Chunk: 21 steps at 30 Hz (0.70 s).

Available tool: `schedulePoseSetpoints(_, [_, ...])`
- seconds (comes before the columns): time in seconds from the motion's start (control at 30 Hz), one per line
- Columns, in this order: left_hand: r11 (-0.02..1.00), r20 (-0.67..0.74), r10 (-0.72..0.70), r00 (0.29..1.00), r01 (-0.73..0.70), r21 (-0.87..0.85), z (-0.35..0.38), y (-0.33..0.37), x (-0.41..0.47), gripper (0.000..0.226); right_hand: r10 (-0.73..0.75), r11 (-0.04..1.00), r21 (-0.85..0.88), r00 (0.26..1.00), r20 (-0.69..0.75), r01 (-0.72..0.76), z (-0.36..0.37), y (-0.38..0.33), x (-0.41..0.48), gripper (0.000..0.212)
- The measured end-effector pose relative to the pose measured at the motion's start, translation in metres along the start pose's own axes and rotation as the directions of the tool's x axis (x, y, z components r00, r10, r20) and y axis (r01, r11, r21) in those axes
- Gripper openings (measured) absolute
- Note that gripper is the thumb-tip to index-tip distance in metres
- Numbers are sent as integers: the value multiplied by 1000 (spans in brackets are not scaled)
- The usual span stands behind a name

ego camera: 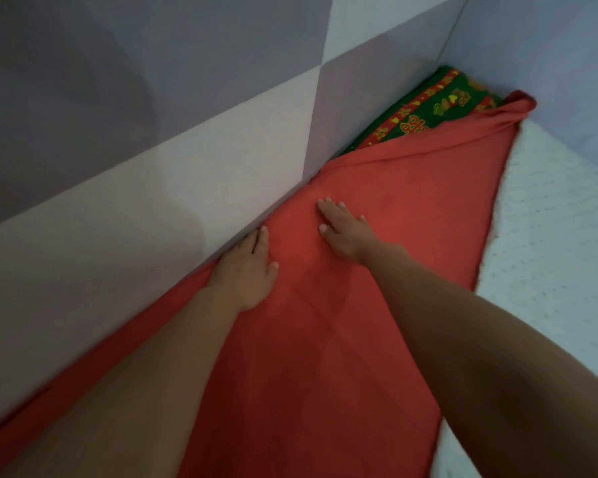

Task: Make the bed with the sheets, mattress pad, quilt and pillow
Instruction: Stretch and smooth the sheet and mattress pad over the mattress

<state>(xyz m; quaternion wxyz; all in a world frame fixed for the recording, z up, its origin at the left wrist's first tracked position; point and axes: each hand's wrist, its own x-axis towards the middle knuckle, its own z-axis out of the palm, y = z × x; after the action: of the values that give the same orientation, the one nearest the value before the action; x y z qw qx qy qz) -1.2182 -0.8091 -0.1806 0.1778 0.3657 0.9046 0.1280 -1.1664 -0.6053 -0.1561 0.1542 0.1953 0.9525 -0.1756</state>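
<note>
- Walls close the bed in on two sides: a grey-and-white panelled wall (118, 167) fills the view from 8 to 12 o'clock, and a paler wall meets it in a corner at 1 o'clock.
- Red sheet (325, 357), the thing being worked, lies spread along the foot of the panelled wall. It runs from 6 o'clock up to a bunched, twisted corner at 1 o'clock. It looks thin, light and limp, so it should slide and wrinkle under a push rather than keep a shape. I judge flat palms best for smoothing it, and a pinch at its free edge or that bunched corner best for drawing it across.
- White dotted mattress pad (549, 263), as I take it to be, shows bare at 3 o'clock beside the sheet's loose edge. It seems thicker and quilted, soft but with more body than the sheet.
- Green patterned cloth (428, 108) with red and yellow figures sits in the corner at 1 o'clock, partly under the sheet. Whether it is quilt or pillow I cannot tell.
- Right hand (340, 232) lies flat on the sheet near mid-view, fingers straight and spread, gripping nothing.
- Left hand (246, 270) lies flat at its 8 o'clock, apart from it. Its fingertips are at the seam where sheet meets wall, and it holds nothing.
</note>
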Motion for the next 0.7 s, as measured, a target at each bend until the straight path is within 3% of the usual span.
schedulePoseSetpoints(0.3, [998,123,58,991,-57,-14,-27,31,-66,65,37,999,-8,999,30,-36,-21,11,-117,55])
schedulePoseSetpoints(0.47, [981,36,172,985,-167,-103,-46,88,-110,60,30,999,-20,999,-30,-31,-47,8,-184,54])
schedulePoseSetpoints(0.7, [958,-98,261,961,-270,-98,-69,155,-171,54,13,1000,-25,994,-112,-16,-67,13,-277,50])
